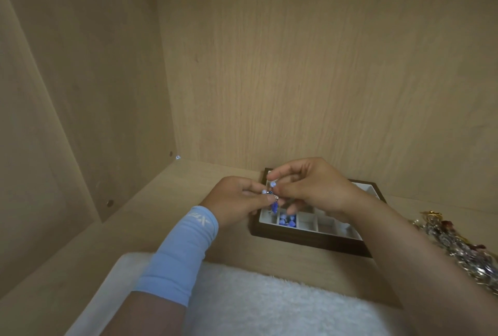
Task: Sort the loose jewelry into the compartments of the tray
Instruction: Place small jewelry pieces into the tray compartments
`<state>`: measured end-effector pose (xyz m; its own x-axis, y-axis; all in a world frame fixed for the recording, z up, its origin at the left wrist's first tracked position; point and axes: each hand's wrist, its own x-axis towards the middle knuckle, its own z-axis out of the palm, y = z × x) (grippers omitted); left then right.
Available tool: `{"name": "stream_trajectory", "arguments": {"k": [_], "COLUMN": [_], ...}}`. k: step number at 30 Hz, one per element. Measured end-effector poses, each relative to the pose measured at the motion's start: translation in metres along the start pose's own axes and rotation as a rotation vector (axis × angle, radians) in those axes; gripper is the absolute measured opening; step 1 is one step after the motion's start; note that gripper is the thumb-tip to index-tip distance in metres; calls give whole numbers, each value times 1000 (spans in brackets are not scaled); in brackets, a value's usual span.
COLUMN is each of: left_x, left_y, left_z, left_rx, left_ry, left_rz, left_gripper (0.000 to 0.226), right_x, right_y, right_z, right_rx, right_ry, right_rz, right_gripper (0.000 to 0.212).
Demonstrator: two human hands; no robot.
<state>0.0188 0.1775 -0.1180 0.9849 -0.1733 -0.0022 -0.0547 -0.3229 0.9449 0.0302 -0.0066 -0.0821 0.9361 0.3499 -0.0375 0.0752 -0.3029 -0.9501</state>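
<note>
just right of centre in the lower frame, the left hand point(237, 198) and right hand point(310, 187) both pinch one blue beaded piece point(274, 205) between them. they hold it directly above the tray point(310, 241), probably to untangle it before it joins the matching blue pieces point(287, 220) in the second front compartment. there is one tray and one heap of loose jewelry point(463, 249) at the shelf's right edge, too tangled to count.

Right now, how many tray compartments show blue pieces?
1: near row of the tray, second compartment from left. The left hand and right hand, pinching another blue piece, cover the rows behind; more may be hidden.
</note>
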Motion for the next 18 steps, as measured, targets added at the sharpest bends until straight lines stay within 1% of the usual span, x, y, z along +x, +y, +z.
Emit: {"name": "stream_trajectory", "arguments": {"k": [2,4,6,10,12,16,18], "left_x": [0,1,1,-1,-2,-3,-3], "left_y": [-1,-2,-4,-2,-1,-1,0], "left_z": [0,1,1,5,5,1,-1], "left_rx": [54,118,235,366,458,514,558], "left_ry": [32,68,103,122,116,130,112], "left_rz": [-22,-52,-71,-41,-17,-8,2], "left_gripper": [7,10,14,17,15,6,14], "right_x": [0,1,3,9,10,10,10], "right_y": [1,3,6,15,17,21,22], "right_z": [-1,-2,0,8,9,15,18], "right_rx": [-39,-122,-239,-439,-490,-596,-690], "right_ry": [-11,-19,-17,-1,-5,16,34], "right_rz": [24,47,43,-22,-31,-84,-105], "right_gripper": [17,15,13,9,8,13,16]}}
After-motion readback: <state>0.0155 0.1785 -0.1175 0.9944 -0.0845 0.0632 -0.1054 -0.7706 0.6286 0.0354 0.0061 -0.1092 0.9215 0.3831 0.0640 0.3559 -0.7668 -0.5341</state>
